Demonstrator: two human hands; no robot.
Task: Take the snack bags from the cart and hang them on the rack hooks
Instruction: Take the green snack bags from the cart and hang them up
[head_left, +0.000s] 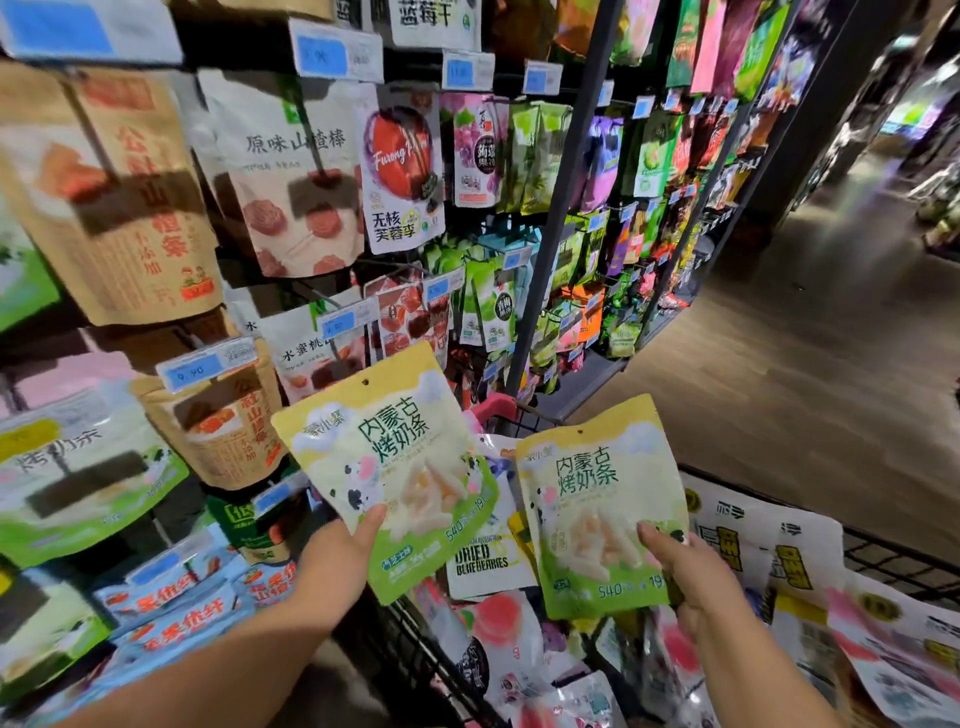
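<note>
Left hand (340, 553) | clamped on lower edge of snack bag (384, 457), tilted | right hand (701, 577) | clamped on second snack bag (597, 499), held over cart (893, 564) | rack (563, 197) beside

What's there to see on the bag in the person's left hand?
The bag is a flat, glossy-looking pouch: yellow top band, pale middle with dark green characters, a cartoon cow and pictured pale sticks, green bottom. A small round hanging hole sits at top centre. It is tilted, top leaning left toward the rack. The left hand grips its lower left edge, thumb on the front.
</note>
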